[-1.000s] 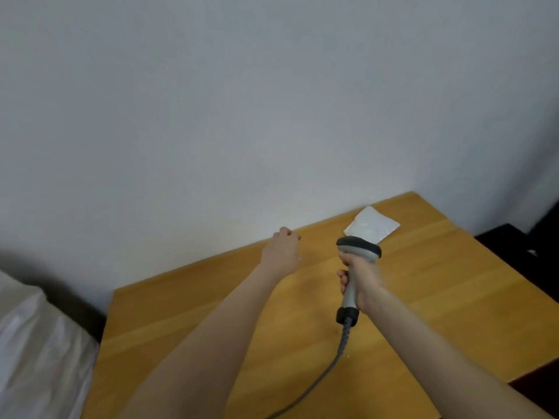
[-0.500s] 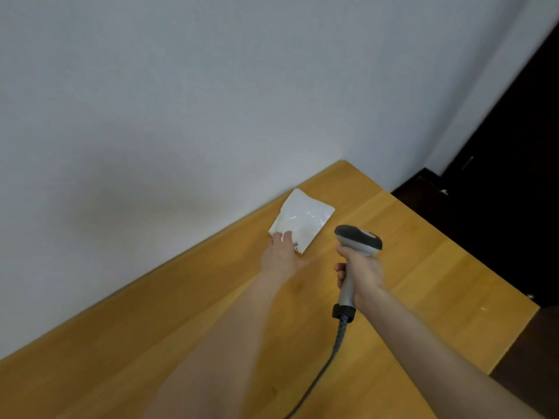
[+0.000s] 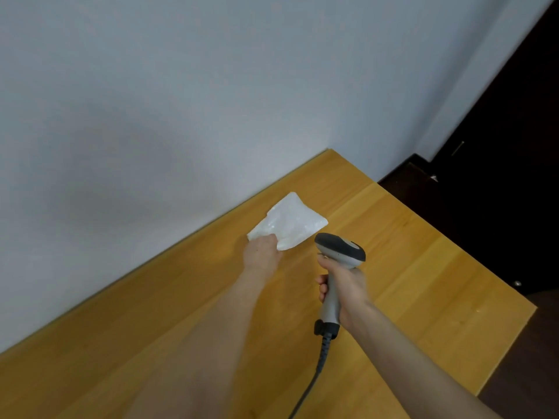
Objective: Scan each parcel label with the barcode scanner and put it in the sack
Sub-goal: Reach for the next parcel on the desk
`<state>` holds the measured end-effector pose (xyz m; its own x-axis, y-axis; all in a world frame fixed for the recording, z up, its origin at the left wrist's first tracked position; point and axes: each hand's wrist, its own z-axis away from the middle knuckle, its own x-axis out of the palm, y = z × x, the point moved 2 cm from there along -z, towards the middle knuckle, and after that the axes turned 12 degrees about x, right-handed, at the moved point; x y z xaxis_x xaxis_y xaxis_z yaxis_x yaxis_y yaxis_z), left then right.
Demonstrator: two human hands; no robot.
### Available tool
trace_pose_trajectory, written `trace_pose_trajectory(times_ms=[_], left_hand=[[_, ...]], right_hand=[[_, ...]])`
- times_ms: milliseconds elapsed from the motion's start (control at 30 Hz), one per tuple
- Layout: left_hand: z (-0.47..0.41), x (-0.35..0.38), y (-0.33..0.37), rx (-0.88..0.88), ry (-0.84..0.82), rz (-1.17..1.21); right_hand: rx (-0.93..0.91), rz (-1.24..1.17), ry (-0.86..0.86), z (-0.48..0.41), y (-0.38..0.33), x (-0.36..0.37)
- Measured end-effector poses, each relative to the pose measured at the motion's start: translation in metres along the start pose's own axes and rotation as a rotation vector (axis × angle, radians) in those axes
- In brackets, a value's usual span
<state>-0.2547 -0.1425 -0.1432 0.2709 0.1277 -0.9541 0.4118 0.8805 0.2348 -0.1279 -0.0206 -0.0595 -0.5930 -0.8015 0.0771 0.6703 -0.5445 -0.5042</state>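
Observation:
A white plastic parcel (image 3: 292, 225) lies on the wooden table (image 3: 423, 267) close to the wall. My left hand (image 3: 261, 254) grips its near corner, and that end looks slightly raised. No label shows on the parcel's upper face. My right hand (image 3: 344, 287) is wrapped round the handle of a grey barcode scanner (image 3: 340, 252), held upright just right of the parcel with its dark head pointing away from me. The scanner's cable (image 3: 317, 373) runs down toward the bottom edge. No sack is in view.
A plain white wall (image 3: 181, 116) rises right behind the table. The table's right edge drops off to a dark floor and dark furniture (image 3: 499, 176) at the far right.
My left hand reached forward from mid-table to the parcel and closed on its near corner. The view swung right. My right hand kept holding the scanner.

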Motion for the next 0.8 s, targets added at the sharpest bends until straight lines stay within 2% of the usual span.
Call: trace_pose_trajectory(times_ms=[67, 133, 200, 267, 333, 533, 667, 800], left_hand=[[0.017, -0.012, -0.004, -0.109, 0.070, 0.208], [0.037, -0.027, -0.006, -0.250, 0.202, 0.649], [0.069, -0.042, -0.002, -0.375, 0.260, 1.133], [0.107, -0.059, 0.007, -0.431, 0.275, 1.392], [0.147, -0.075, 0.018, -0.433, 0.298, 1.549], [0.255, -0.104, 0.056, -0.342, 0.320, 1.737], [0.321, -0.115, 0.067, -0.319, 0.354, 1.658], [0.379, -0.133, 0.065, -0.354, 0.429, 1.503]], right_hand=[[-0.011, -0.015, -0.038, 0.012, 0.000, -0.004], [-0.035, -0.028, -0.069, 0.026, 0.000, -0.009], [-0.072, -0.030, -0.110, 0.044, 0.001, -0.015], [-0.127, -0.030, -0.166, 0.066, 0.007, -0.021], [-0.183, -0.028, -0.198, 0.090, 0.015, -0.029], [-0.268, 0.066, -0.236, 0.153, 0.053, -0.046], [-0.335, 0.171, -0.221, 0.192, 0.080, -0.055], [-0.372, 0.258, -0.277, 0.225, 0.110, -0.058]])
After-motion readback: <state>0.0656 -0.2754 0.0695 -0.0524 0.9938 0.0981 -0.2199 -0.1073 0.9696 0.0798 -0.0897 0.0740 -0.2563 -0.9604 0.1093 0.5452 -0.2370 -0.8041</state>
